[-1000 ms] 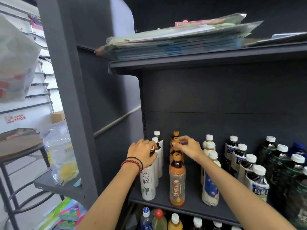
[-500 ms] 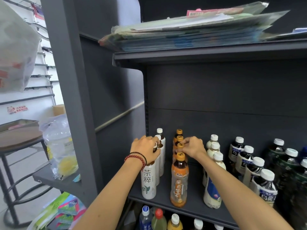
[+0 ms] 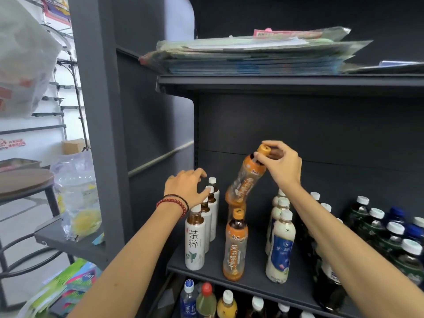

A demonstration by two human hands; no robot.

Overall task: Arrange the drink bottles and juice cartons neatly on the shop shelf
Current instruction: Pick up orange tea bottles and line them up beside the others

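1. Dark shelf (image 3: 254,265), rows crowded beneath both grips.
2. Right grip (image 3: 282,166) pinches tilted orange bottle (image 3: 246,180) by its neck; slipping, it would topple standing bottles (image 3: 235,244) beneath.
3. Left grip (image 3: 185,187), fingers spread, touches white bottles (image 3: 195,239).

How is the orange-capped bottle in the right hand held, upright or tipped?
Tipped: the right hand holds the orange-capped bottle by its cap in the air, base slanting down to the left.

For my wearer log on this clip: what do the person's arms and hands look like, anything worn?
Both forearms are bare, with no sleeves or gloves in view. Behind the left hand, the wrist carries a red bead bracelet and a thin black band. The right hand and its wrist show nothing worn.
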